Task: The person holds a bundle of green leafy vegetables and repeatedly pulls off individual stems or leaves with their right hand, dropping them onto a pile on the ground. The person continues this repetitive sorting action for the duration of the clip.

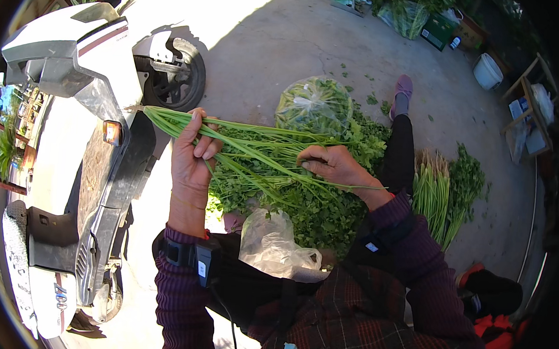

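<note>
My left hand (195, 150) is closed around a bunch of long green leafy stalks (167, 119), near their rooted end, which points left. Its thumb lies over the stalks. At the other side of the bunch, my right hand (335, 166) has its thumb and fingers pinched together among the stalks; a thin stem passes beneath it to the wrist. Whether the fingertips grip a stem is hard to make out. Below both hands spreads a large heap of leafy green herbs (325, 215). A clear plastic bag of green stalks (315, 104) sits beyond the heap.
A white scooter (104, 63) stands at the left. White plastic bags (270, 243) lie near my lap. Bundled stalks with roots (431, 184) lie at the right. Farther off are a white bucket (488, 71), a green box (439, 30) and a wooden rack (528, 103). Another person's leg (493, 290) shows lower right.
</note>
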`<state>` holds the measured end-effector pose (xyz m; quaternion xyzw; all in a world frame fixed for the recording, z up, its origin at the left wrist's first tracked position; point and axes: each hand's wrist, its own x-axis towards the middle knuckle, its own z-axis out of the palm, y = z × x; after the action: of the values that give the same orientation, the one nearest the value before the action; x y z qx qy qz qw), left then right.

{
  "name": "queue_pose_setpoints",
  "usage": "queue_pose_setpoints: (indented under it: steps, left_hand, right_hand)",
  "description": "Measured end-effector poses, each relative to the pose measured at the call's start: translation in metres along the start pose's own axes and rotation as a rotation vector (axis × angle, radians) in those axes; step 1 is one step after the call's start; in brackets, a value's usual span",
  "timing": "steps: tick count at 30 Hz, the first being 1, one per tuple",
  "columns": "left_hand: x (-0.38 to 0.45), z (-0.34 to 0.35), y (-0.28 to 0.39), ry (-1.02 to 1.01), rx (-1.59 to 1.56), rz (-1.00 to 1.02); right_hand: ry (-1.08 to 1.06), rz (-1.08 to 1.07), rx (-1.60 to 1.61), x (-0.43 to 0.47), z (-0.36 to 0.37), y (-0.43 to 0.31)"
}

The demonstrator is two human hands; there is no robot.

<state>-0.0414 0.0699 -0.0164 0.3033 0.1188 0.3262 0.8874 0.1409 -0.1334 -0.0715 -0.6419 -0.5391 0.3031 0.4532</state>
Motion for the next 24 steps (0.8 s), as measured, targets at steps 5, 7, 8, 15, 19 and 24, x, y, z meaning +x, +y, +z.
queue_pose_setpoints:
  steps: [5, 7, 8, 15, 19, 24]
  left_hand:
    - [0.005, -0.013, -0.002, -0.033, -0.135, -0.004]
    - [0.003, -0.012, 0.002, -0.013, -0.138, 0.007]
    - [0.002, -0.011, 0.004, 0.008, -0.125, 0.014]
    - [0.003, -0.018, 0.013, 0.051, -0.139, 0.047]
    - [0.004, -0.018, 0.013, 0.062, -0.130, 0.059]
    - [0.004, -0.019, 0.012, 0.084, -0.116, 0.057]
  right_hand:
    - [0.042, -0.140, 0.005, -0.006, 0.015, 0.015]
    - [0.027, -0.103, -0.090, -0.009, 0.017, 0.018]
    - [0.039, -0.136, -0.103, -0.011, 0.016, 0.017]
    - [0.055, -0.251, -0.095, -0.029, 0.003, 0.022]
    - [0.073, -0.305, -0.171, -0.034, 0.003, 0.030]
    - [0.023, -0.257, -0.303, -0.034, 0.004, 0.017]
